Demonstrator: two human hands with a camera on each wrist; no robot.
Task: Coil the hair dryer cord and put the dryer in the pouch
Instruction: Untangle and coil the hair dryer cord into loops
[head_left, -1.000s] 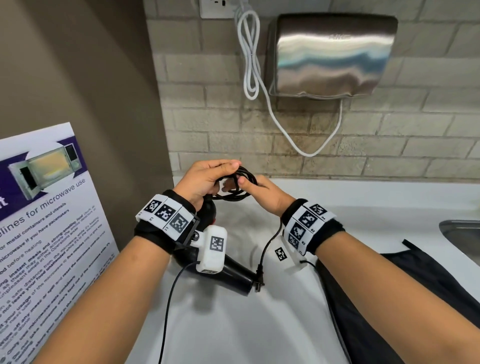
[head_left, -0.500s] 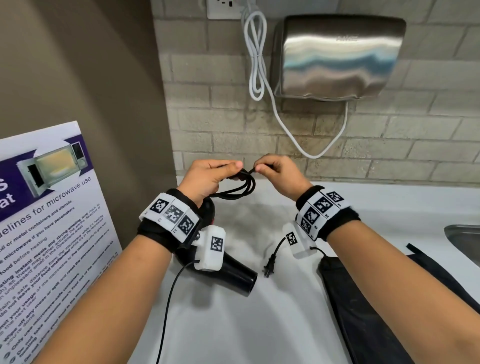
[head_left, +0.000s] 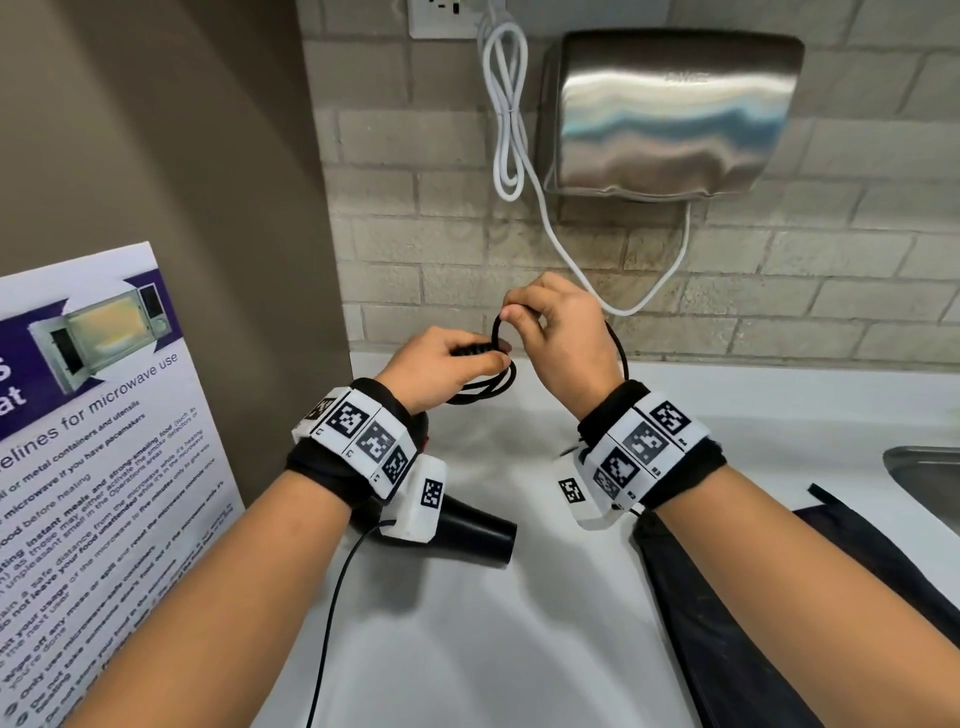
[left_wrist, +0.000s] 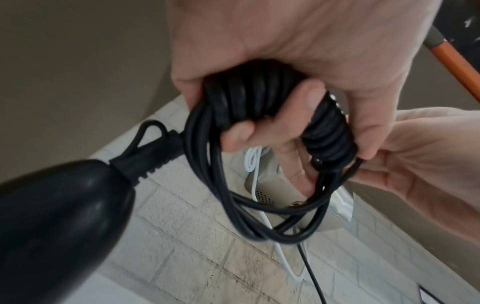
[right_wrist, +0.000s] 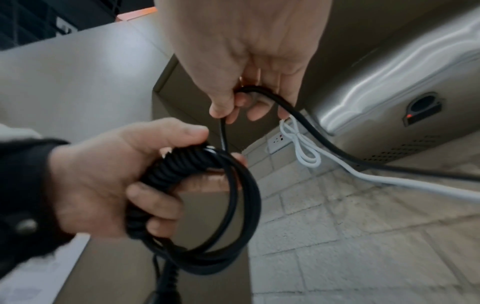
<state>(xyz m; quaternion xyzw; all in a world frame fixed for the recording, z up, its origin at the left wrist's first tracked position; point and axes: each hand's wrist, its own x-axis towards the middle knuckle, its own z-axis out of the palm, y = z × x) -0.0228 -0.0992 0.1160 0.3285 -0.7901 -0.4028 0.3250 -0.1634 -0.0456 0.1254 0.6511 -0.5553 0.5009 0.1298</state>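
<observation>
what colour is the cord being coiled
Black, the hair dryer cord; clearest in the right wrist view.

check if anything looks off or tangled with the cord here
Nothing stands out. The left hand grips the coiled cord in neat loops, the right hand pinches the loose tail, and the pouch lies flat.

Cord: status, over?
Left hand grips coiled cord. Right hand pinches the loose end. Dryer not yet in pouch. Nothing in the way.
</observation>
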